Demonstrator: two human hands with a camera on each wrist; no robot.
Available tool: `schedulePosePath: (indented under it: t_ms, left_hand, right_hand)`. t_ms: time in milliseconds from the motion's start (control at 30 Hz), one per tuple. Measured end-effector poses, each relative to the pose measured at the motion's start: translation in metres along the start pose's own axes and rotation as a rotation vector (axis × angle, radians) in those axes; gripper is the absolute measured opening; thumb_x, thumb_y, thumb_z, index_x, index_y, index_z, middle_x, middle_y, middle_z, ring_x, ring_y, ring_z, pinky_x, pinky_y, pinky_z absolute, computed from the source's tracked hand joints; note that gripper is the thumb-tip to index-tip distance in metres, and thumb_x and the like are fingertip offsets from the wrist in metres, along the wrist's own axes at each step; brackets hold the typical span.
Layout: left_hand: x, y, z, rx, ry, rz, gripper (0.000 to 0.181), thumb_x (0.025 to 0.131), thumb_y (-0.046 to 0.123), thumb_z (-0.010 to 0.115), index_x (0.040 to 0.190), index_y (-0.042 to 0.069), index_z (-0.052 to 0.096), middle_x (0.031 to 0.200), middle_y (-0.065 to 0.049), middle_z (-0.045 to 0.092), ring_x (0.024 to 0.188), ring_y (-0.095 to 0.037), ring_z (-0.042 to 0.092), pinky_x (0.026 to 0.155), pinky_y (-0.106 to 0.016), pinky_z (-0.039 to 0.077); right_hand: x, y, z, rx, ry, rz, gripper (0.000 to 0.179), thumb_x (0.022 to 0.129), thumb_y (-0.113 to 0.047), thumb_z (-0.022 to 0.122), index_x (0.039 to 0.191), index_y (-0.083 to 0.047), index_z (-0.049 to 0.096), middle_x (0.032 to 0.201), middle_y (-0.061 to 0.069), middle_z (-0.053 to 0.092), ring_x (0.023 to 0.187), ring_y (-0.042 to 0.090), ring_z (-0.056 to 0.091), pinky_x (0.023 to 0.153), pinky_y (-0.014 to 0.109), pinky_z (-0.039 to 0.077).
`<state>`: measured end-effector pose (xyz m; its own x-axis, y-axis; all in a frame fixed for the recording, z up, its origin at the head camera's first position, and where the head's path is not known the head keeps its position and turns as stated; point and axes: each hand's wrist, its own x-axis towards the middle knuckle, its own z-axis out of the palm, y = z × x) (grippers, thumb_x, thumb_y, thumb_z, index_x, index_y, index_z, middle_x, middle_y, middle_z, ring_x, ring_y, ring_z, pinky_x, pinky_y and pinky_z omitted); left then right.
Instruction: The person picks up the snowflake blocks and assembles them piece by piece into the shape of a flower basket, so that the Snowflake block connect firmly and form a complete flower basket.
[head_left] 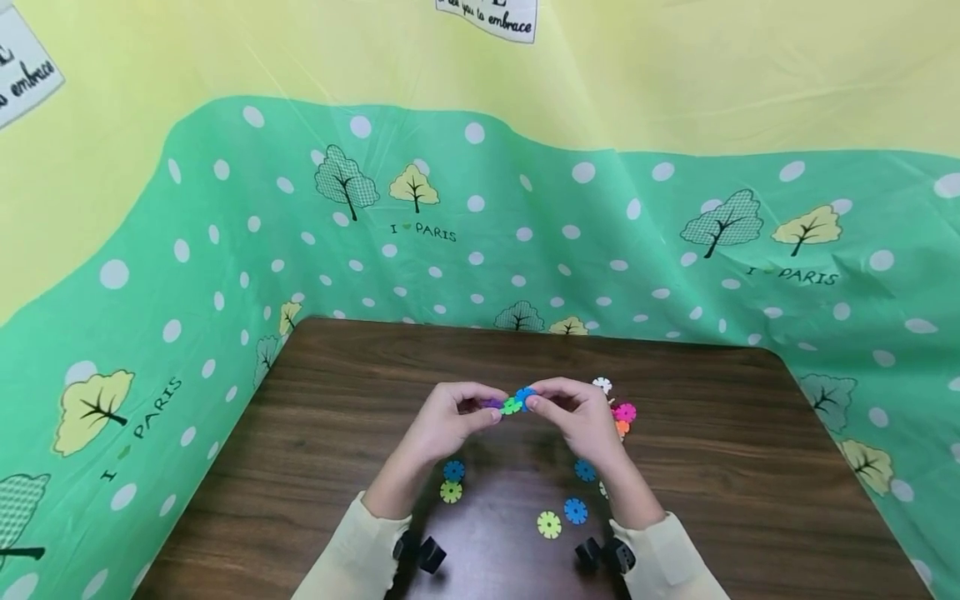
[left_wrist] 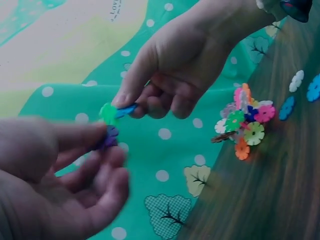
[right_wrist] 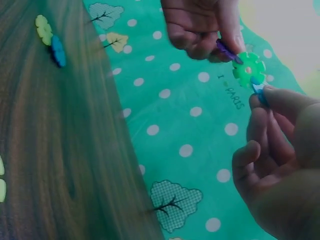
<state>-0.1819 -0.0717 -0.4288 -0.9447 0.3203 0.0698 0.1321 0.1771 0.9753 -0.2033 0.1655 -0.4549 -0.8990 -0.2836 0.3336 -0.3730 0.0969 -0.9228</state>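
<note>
Between the two hands, a short chain of notched plastic discs is held up over the table. My left hand (head_left: 447,422) pinches the purple disc (right_wrist: 228,50) at one end. At the other end, my right hand (head_left: 581,417) pinches the blue disc (head_left: 524,398) between thumb and forefinger. The green disc (right_wrist: 249,69) sits in the middle, its notches meeting the purple and blue ones at an angle. In the left wrist view, fingers partly cover the purple disc (left_wrist: 107,138).
On the dark wooden table (head_left: 315,467) lie a blue disc (head_left: 453,471) against a yellow-green disc (head_left: 451,492). Nearer the front are another yellow-green disc (head_left: 549,524) and blue disc (head_left: 575,511). A pile of mixed discs (left_wrist: 245,117) lies beyond the right hand. A printed curtain (head_left: 480,225) hangs behind.
</note>
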Motion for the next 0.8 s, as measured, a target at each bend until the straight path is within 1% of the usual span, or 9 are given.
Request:
schedulePosePath:
  t_ms: [67, 167, 233, 333, 433, 533, 600, 700, 800]
  left_hand:
    - [-0.001, 0.001, -0.003, -0.013, -0.056, -0.018, 0.024, 0.096, 0.009, 0.071, 0.119, 0.003, 0.073, 0.106, -0.017, 0.074, 0.081, -0.025, 0.067, 0.07, -0.034, 0.059]
    - [-0.002, 0.0, -0.004, -0.056, -0.085, -0.048, 0.025, 0.098, 0.012, 0.069, 0.121, 0.002, 0.07, 0.104, -0.014, 0.073, 0.085, -0.031, 0.069, 0.073, -0.037, 0.061]
    - [-0.001, -0.002, -0.001, -0.084, -0.082, -0.05, 0.024, 0.098, 0.013, 0.07, 0.118, 0.0, 0.07, 0.097, -0.012, 0.073, 0.081, -0.032, 0.069, 0.073, -0.038, 0.062]
    - [0.002, -0.005, 0.005, -0.113, -0.065, -0.049, 0.02, 0.097, 0.012, 0.071, 0.11, -0.002, 0.072, 0.085, -0.011, 0.071, 0.071, -0.027, 0.067, 0.068, -0.035, 0.061]
    - [0.003, -0.007, 0.008, -0.124, -0.018, -0.046, 0.016, 0.096, 0.012, 0.072, 0.105, -0.001, 0.074, 0.08, -0.011, 0.069, 0.064, -0.02, 0.063, 0.063, -0.031, 0.059]
    - [0.002, -0.009, 0.008, -0.141, 0.037, -0.048, 0.014, 0.097, 0.013, 0.071, 0.103, 0.0, 0.073, 0.079, -0.013, 0.069, 0.063, -0.018, 0.062, 0.062, -0.03, 0.057]
    - [0.001, -0.011, 0.007, -0.148, 0.055, -0.059, 0.015, 0.098, 0.014, 0.07, 0.103, 0.0, 0.073, 0.082, -0.015, 0.071, 0.066, -0.018, 0.065, 0.063, -0.03, 0.058]
    - [0.001, -0.011, 0.004, -0.153, 0.06, -0.073, 0.018, 0.099, 0.017, 0.069, 0.105, 0.0, 0.073, 0.086, -0.017, 0.073, 0.071, -0.022, 0.069, 0.065, -0.031, 0.059]
    - [0.002, -0.008, 0.0, -0.147, 0.059, -0.076, 0.02, 0.1, 0.019, 0.069, 0.105, 0.001, 0.073, 0.088, -0.016, 0.074, 0.075, -0.028, 0.071, 0.066, -0.029, 0.059]
  right_hand:
    - [0.002, 0.0, 0.0, 0.006, -0.044, -0.013, 0.012, 0.093, -0.004, 0.074, 0.105, -0.004, 0.077, 0.092, 0.012, 0.077, 0.077, 0.023, 0.069, 0.067, 0.032, 0.06]
    - [0.005, 0.0, 0.002, 0.005, -0.115, -0.032, 0.011, 0.094, -0.004, 0.073, 0.104, -0.006, 0.077, 0.094, 0.012, 0.077, 0.075, 0.029, 0.067, 0.063, 0.032, 0.058]
    - [0.005, 0.0, 0.004, -0.012, -0.146, -0.033, 0.011, 0.095, -0.006, 0.073, 0.104, -0.008, 0.077, 0.095, 0.01, 0.077, 0.074, 0.029, 0.066, 0.062, 0.031, 0.057]
    - [0.002, -0.001, 0.004, -0.038, -0.165, -0.005, 0.011, 0.095, -0.011, 0.073, 0.106, -0.012, 0.077, 0.096, 0.007, 0.077, 0.078, 0.031, 0.069, 0.064, 0.031, 0.058]
    - [-0.006, -0.002, -0.001, -0.093, -0.177, 0.038, 0.013, 0.095, -0.015, 0.075, 0.108, -0.015, 0.076, 0.096, 0.003, 0.077, 0.079, 0.026, 0.07, 0.065, 0.031, 0.058]
    - [-0.018, 0.0, -0.01, -0.213, -0.234, 0.071, 0.014, 0.094, -0.02, 0.076, 0.108, -0.018, 0.075, 0.092, -0.003, 0.075, 0.077, 0.016, 0.068, 0.065, 0.029, 0.057]
    - [-0.027, 0.002, -0.017, -0.313, -0.305, 0.082, 0.015, 0.093, -0.024, 0.077, 0.107, -0.019, 0.075, 0.089, -0.007, 0.074, 0.074, 0.01, 0.065, 0.063, 0.026, 0.055]
    - [-0.04, 0.003, -0.026, -0.436, -0.425, 0.091, 0.016, 0.093, -0.027, 0.077, 0.106, -0.017, 0.075, 0.089, -0.012, 0.072, 0.074, 0.004, 0.063, 0.065, 0.025, 0.055]
    - [-0.05, 0.003, -0.032, -0.505, -0.496, 0.115, 0.018, 0.092, -0.027, 0.079, 0.106, -0.015, 0.075, 0.094, -0.011, 0.072, 0.075, 0.001, 0.061, 0.067, 0.024, 0.055]
